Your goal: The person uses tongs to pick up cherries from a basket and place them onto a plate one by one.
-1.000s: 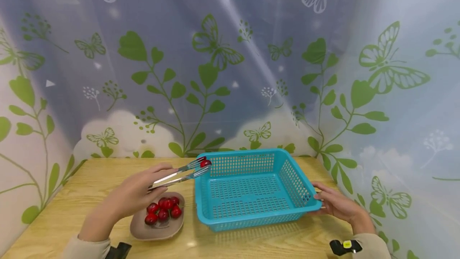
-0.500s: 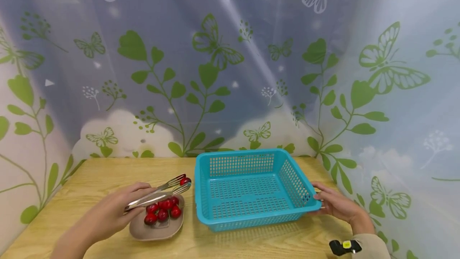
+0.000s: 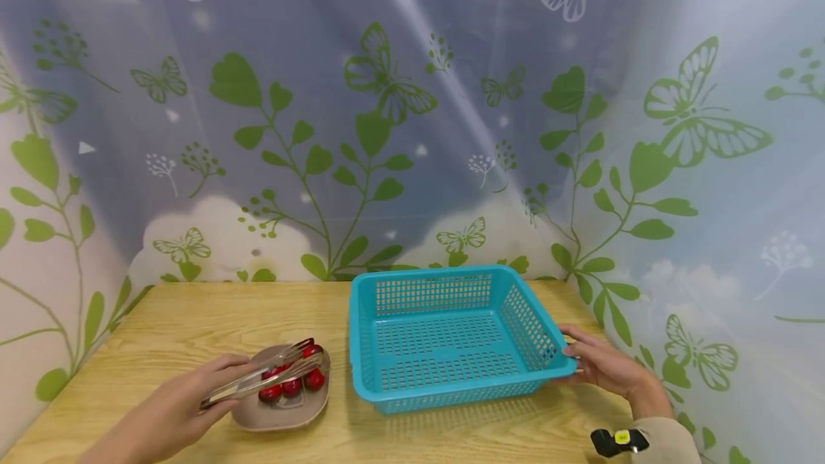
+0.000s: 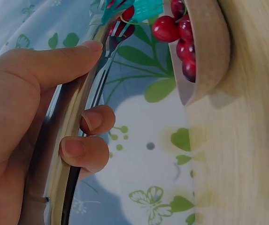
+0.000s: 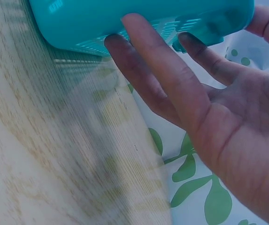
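My left hand (image 3: pixel 164 407) grips metal tongs (image 3: pixel 258 383) with fork-like tips, thumb on one side and fingers on the other. The tips reach over a pinkish-beige plate (image 3: pixel 280 422) of red cherries (image 3: pixel 291 387). In the left wrist view a cherry (image 4: pixel 128 13) shows at the tips, partly hidden by the prongs. A blue plastic basket (image 3: pixel 451 385) with grid walls stands right of the plate, its visible floor bare. My right hand (image 3: pixel 609 367) holds its right front corner. Fingers (image 5: pixel 160 61) touch the wall from below in the right wrist view.
Everything stands on a light wooden table (image 3: pixel 380 442). A curtain (image 3: pixel 412 163) with leaves and butterflies hangs behind it and along both sides. The basket's left wall rises a short way right of the plate.
My left hand has moved left and down with the tongs, bringing the cherry at their tips from the basket's left rim back over the plate. The right hand and the basket stay put.
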Motion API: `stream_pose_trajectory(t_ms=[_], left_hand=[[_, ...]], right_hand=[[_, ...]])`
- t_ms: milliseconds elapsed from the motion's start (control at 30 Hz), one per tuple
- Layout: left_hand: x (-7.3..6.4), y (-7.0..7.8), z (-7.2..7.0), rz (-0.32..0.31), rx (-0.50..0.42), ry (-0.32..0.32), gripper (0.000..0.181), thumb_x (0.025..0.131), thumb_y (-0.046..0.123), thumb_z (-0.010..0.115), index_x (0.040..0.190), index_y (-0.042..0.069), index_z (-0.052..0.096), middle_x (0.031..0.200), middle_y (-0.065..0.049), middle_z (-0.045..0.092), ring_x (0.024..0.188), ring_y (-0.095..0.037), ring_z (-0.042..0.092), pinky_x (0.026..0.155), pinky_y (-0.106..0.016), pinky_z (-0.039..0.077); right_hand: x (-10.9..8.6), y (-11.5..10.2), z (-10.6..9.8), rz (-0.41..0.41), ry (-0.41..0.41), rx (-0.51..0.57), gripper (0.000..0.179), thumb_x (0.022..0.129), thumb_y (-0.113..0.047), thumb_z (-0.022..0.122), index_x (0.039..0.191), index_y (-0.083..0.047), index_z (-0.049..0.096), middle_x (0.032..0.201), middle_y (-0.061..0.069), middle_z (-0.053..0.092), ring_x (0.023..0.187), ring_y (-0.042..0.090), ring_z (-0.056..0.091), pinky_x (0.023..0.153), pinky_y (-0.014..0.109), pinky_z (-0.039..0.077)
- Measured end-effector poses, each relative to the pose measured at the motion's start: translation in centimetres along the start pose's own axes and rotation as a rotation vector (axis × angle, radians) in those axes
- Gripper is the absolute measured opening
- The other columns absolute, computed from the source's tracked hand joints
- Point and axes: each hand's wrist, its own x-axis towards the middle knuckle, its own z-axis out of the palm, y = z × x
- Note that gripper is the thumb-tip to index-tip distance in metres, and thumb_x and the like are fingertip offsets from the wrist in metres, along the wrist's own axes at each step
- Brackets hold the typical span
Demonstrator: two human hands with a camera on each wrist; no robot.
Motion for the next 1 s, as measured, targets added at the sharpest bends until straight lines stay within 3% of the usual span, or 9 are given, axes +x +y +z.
stream_pose_trajectory(t_ms=[267, 433, 533, 700, 1000], left_hand=[[-1.3, -1.1, 1.5, 0.122, 0.048, 0.034, 0.053, 0.084, 0.004, 0.082, 0.135, 0.009, 0.067, 0.125, -0.010, 0.068, 0.103, -0.002, 0.067, 0.067, -0.017, 0.051], [-1.4, -1.3, 2.1, 0.137, 0.113, 0.046, 0.053, 0.082, 0.008, 0.085, 0.132, 0.010, 0.069, 0.124, -0.007, 0.070, 0.111, -0.011, 0.069, 0.076, -0.022, 0.058], [-1.4, -1.3, 2.2, 0.138, 0.081, 0.035, 0.052, 0.083, 0.006, 0.084, 0.133, 0.007, 0.068, 0.124, -0.010, 0.069, 0.106, -0.011, 0.069, 0.072, -0.022, 0.056], [-1.3, -1.3, 2.1, 0.108, -0.004, -0.016, 0.050, 0.087, 0.005, 0.080, 0.135, 0.003, 0.065, 0.125, -0.017, 0.066, 0.092, 0.001, 0.063, 0.063, -0.017, 0.045], [-1.3, -0.9, 1.7, -0.046, -0.087, -0.154, 0.054, 0.095, 0.022, 0.075, 0.144, 0.005, 0.058, 0.132, -0.022, 0.060, 0.091, 0.004, 0.059, 0.062, -0.018, 0.041]], right_hand=[[0.0, -0.2, 0.1, 0.011, 0.007, 0.001, 0.045, 0.111, -0.006, 0.029, 0.143, -0.032, 0.048, 0.135, -0.001, 0.066, 0.116, 0.017, 0.072, 0.101, 0.046, 0.058], [0.0, -0.2, 0.2, 0.000, -0.003, 0.002, 0.045, 0.111, -0.007, 0.029, 0.143, -0.033, 0.048, 0.135, -0.003, 0.066, 0.118, 0.018, 0.071, 0.102, 0.046, 0.057], [0.0, -0.1, 0.2, -0.009, -0.012, 0.004, 0.045, 0.111, -0.007, 0.028, 0.144, -0.032, 0.047, 0.135, -0.002, 0.066, 0.118, 0.018, 0.071, 0.102, 0.046, 0.057], [0.0, -0.1, 0.1, -0.011, -0.009, -0.005, 0.045, 0.111, -0.007, 0.029, 0.145, -0.032, 0.047, 0.135, -0.002, 0.066, 0.118, 0.018, 0.071, 0.101, 0.045, 0.058], [-0.1, -0.1, 0.1, -0.009, -0.007, -0.013, 0.045, 0.112, -0.008, 0.029, 0.144, -0.033, 0.047, 0.136, -0.001, 0.066, 0.117, 0.018, 0.071, 0.101, 0.045, 0.058]])
